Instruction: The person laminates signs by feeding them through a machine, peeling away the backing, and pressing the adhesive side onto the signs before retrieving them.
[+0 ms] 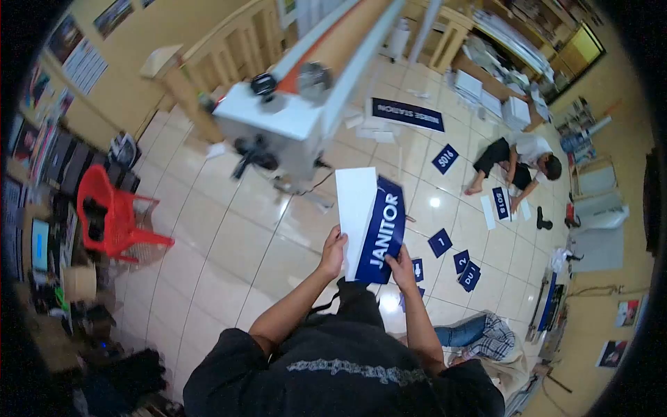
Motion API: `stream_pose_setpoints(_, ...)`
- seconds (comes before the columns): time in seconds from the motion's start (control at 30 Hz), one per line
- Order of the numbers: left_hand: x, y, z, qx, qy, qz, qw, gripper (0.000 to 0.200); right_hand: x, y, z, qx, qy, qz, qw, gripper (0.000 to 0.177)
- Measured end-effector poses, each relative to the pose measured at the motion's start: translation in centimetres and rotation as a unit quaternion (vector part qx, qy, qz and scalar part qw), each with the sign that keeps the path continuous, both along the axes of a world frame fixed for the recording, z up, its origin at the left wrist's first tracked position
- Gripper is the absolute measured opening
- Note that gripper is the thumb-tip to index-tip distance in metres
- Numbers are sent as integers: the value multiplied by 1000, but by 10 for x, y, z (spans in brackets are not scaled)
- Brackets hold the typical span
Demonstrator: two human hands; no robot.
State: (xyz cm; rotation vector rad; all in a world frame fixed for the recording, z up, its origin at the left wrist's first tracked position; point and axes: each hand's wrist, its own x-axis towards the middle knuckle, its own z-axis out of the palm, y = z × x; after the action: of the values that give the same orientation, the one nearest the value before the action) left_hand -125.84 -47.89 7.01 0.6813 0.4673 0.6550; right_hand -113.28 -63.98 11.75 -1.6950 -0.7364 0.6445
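Note:
My left hand (334,251) is closed on the left edge of a plain white panel (354,208), with the thumb on its face. My right hand (401,268) grips the lower right edge of a dark blue sign (390,226) with white letters reading JANITOR. Both pieces are held up side by side in front of me, and the sign's left edge meets the white panel. Beyond my right hand, a blue sign with a 1 (440,243) lies on the tiled floor. The fingers behind the panel and the sign are hidden.
Ahead stands a large roll machine (278,115). A red plastic chair (111,215) is at left. A NURSE STATION sign (408,115) and a 5016 sign (445,159) lie on the floor. A co-worker (524,156) sits at right by a 5018 sign (501,203); another person (479,337) is lower right.

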Motion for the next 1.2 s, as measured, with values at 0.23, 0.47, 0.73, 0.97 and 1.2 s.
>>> stream_pose_setpoints(0.23,-228,24,-5,-30,-28,130,991,32,-205,98,-15,-51,-122,214,968,72)
stream_pose_setpoints(0.47,-400,69,14,38,61,385,920,29,-373,207,-9,-34,21,352,935,53)
stream_pose_setpoints(0.73,-510,151,73,-22,-227,362,904,50,-456,297,68,-92,179,460,865,47)
stream_pose_setpoints(0.97,-477,253,135,7,-354,204,913,116,-420,332,118,-151,224,504,821,44)
stream_pose_setpoints(1.2,-406,424,134,-63,-492,44,867,111,-373,449,137,-134,228,470,842,40)
